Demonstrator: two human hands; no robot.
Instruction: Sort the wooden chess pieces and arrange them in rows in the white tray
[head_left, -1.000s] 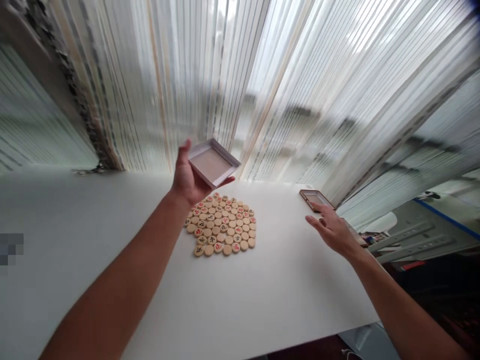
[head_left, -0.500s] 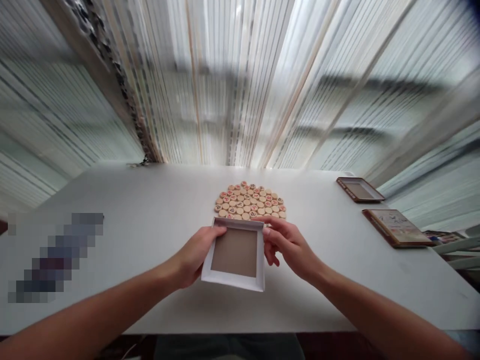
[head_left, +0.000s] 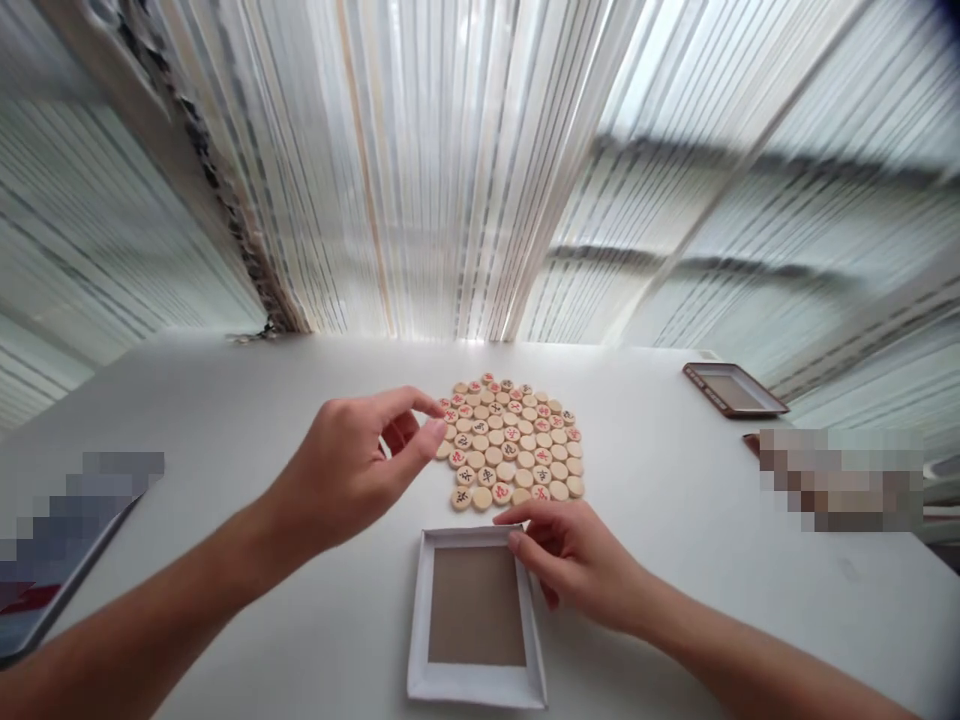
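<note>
A shallow white cardboard box with a brown bottom lies open side up near the front of the table. My right hand grips its far right corner, thumb on the inner side and index finger along the far edge. Beyond the box, several round wooden Chinese chess pieces lie in a close flat cluster, some with red or black characters and some blank. My left hand is at the cluster's left edge, thumb and index finger slightly apart beside the pieces. I see no piece held between them.
At the far right of the white table rests a brown-edged shallow box. Nearer on the right is a partly blurred brown-edged item. A blurred flat object lies at the left. Striped string curtains hang behind the table.
My left hand has let go of the box and moved up to the pieces. The box has come down toward me onto the table, my right hand still on it, uncovering the nearer pieces.
</note>
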